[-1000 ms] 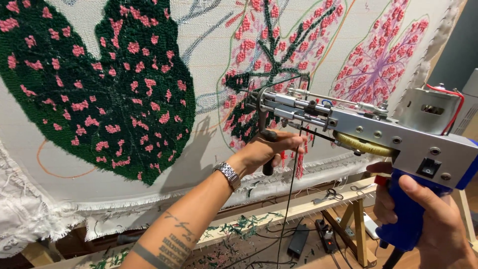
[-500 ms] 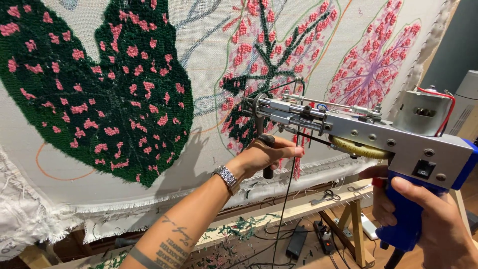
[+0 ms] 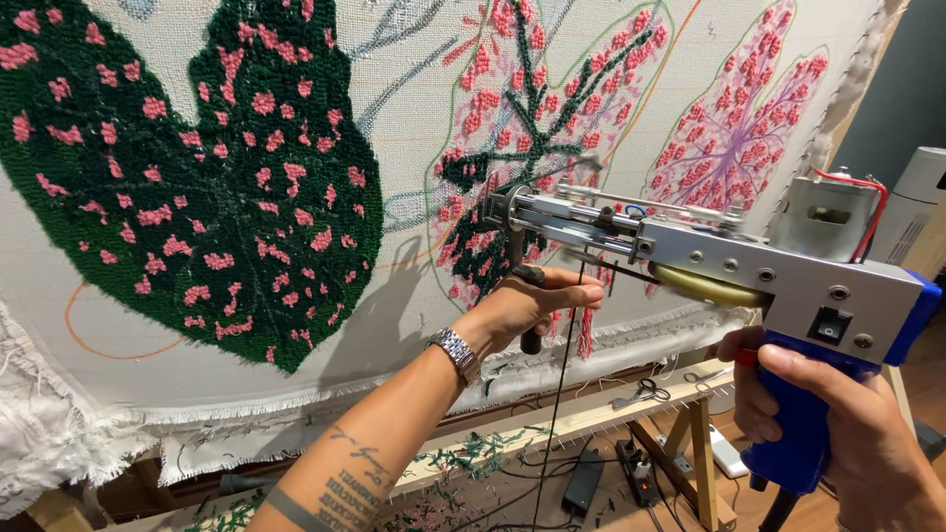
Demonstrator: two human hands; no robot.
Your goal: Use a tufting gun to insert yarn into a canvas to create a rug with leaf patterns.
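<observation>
A person holds a tufting gun [image 3: 709, 261] up to a stretched backing cloth [image 3: 414, 108], its needle end pressed against a half-filled leaf motif [image 3: 537, 148] in pink and dark green. The right hand [image 3: 838, 433] is clamped around the tool's blue pistol grip [image 3: 803, 433] at lower right, fingers wrapped tight. The left hand [image 3: 527, 305], a metal watch [image 3: 455, 353] on its wrist, is closed around the black front handle [image 3: 530, 315] that hangs beneath the gun's nose, just beside the cloth. A dark yarn strand [image 3: 562, 394] drops from the tool towards the floor. To the left, a large finished green leaf [image 3: 197, 167] speckled with pink fills much of the cloth; a paler pink leaf [image 3: 749, 118] sits at upper right. Below, scissors [image 3: 641, 392] lie on the wooden frame rail [image 3: 591, 419], with yarn scraps and a power strip [image 3: 645, 471] on the floor.
</observation>
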